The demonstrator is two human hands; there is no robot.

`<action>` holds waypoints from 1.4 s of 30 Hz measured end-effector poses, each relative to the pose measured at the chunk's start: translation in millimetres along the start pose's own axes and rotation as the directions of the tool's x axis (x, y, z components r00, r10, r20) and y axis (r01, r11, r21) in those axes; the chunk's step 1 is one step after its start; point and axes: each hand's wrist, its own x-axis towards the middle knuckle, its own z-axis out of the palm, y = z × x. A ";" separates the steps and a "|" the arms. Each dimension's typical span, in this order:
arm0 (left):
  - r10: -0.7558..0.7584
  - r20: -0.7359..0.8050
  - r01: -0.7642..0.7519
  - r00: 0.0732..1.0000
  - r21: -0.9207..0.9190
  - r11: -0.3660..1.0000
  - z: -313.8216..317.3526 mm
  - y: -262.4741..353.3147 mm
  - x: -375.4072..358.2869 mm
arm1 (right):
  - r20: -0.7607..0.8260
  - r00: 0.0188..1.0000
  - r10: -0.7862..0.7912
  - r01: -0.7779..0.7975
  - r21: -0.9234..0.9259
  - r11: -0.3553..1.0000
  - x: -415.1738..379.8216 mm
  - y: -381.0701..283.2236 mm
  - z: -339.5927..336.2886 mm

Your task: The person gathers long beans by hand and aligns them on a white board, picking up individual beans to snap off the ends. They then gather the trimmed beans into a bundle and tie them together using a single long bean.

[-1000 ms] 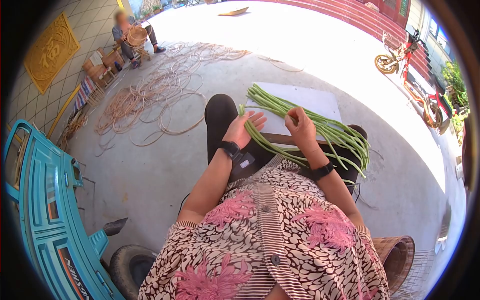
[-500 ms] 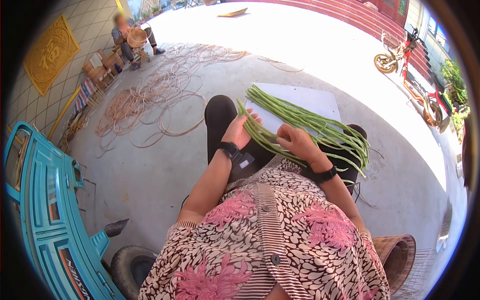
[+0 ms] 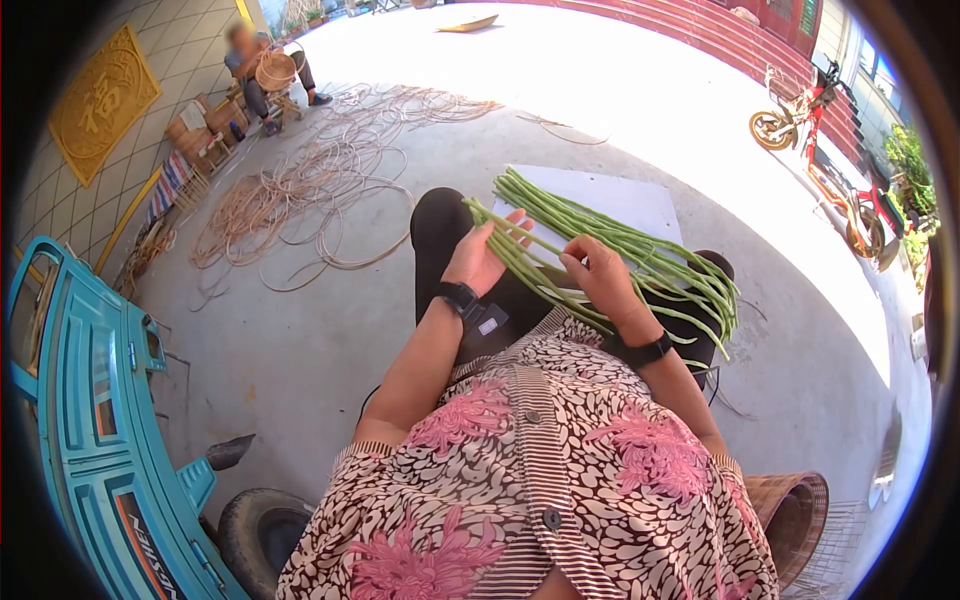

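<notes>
**Right hand shifts slightly toward 12 o'clock, a lone bean now stretched to its fingers**

Half a second ago those fingers sat lower, against the bunch; now they pinch the lone bean, which runs straight across from the left hand. That hand grasps a bunch of long beans under its thumb, its other fingers loosely extended. Smooth, slender and green, the bunch curves over the lap toward 5 o'clock. Toward 1 o'clock, a thicker pile of beans slants across a flat white board, its ends drooping over a dark trouser leg.

The shirt mixes pale pebble shapes, pink flowers and a striped button band. Loose coils of thin, pale cane tangle on smooth grey concrete at 10 o'clock; beyond, toward 11, a seated person holds a round woven basket. A brown woven basket tips at 4 o'clock.

Farther out at 10, a gold relief plaque reads 福. Ribbed turquoise vehicle panels at 8 carry partial lettering, "NGSHEN".
</notes>
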 end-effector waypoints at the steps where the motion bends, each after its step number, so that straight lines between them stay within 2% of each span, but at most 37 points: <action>1: -0.001 0.004 0.001 1.000 0.006 1.000 -0.2 -0.4 -0.1 | 0.040 0.999 0.006 -0.005 -0.020 1.000 -0.1 2.3 1.4; 3: -0.005 0.013 0.005 1.000 0.016 1.000 -1.2 -1.6 0.3 | 0.119 0.993 0.020 -0.013 -0.062 0.998 -0.4 7.6 3.6; 6: -0.022 0.230 0.036 0.973 -0.055 0.998 -31.6 -7.7 15.8 | 0.202 0.979 0.026 -0.008 -0.091 0.996 -1.9 1.8 -3.9; 9: -0.045 0.070 0.053 0.997 -0.118 0.992 -19.6 -7.0 11.1 | 0.147 0.985 0.092 -0.046 -0.290 0.956 -6.6 -14.3 -30.7; 10: -0.051 0.058 0.057 0.997 -0.109 0.992 -14.6 -6.6 9.2 | 0.112 0.989 0.095 -0.058 -0.302 0.952 -8.6 -11.4 -38.9; 14: -0.065 0.047 0.069 0.997 -0.087 0.994 -9.3 -8.1 7.6 | 0.134 0.974 0.182 -0.130 -0.328 0.936 -17.6 -21.0 -62.3; 17: -0.044 0.057 0.051 0.997 -0.140 0.989 -16.5 -6.3 10.4 | 0.090 0.989 0.119 -0.083 -0.331 0.940 -21.6 -16.0 -64.3; 20: -0.057 0.091 0.074 0.994 -0.195 0.978 -31.3 -5.0 16.0 | 0.079 0.984 0.162 -0.146 -0.179 0.973 -20.5 -12.9 -62.8; 21: -0.072 0.106 0.093 0.992 -0.207 0.974 -31.6 -4.5 15.8 | 0.006 0.992 0.125 -0.122 -0.192 0.974 -17.6 -10.9 -61.1; 23: -0.077 0.036 0.083 0.996 -0.192 0.978 -30.5 -6.8 16.8 | -0.140 0.989 0.047 -0.078 -0.220 0.972 -7.2 -7.9 -57.5; 24: -0.080 0.001 0.079 0.997 -0.184 0.980 -29.0 -7.3 16.7 | -0.119 0.990 0.070 -0.101 -0.277 0.956 -4.0 -15.2 -58.0; 27: -0.047 0.009 0.048 0.999 -0.135 0.990 -26.6 -7.6 15.1 | -0.048 0.994 -0.102 0.067 -0.480 0.875 8.3 3.3 -39.0; 28: -0.059 -0.007 0.057 0.998 -0.135 0.989 -24.4 -7.9 14.0 | -0.004 0.999 -0.033 0.026 -0.491 0.871 10.5 4.2 -31.6; 31: -0.081 -0.041 0.075 0.996 -0.132 0.988 -22.1 -6.9 11.0 | 0.031 0.997 -0.073 0.075 -0.642 0.763 14.8 17.7 -10.2; 35: -0.073 -0.050 0.068 0.996 -0.105 0.992 -19.3 -7.0 7.9 | 0.001 0.982 -0.190 0.141 -0.678 0.721 25.1 31.0 -1.9; 42: -0.068 -0.074 0.067 0.995 -0.016 0.998 -18.3 -7.8 8.2 | 0.085 0.990 -0.108 0.137 -0.668 0.731 27.3 21.2 -0.9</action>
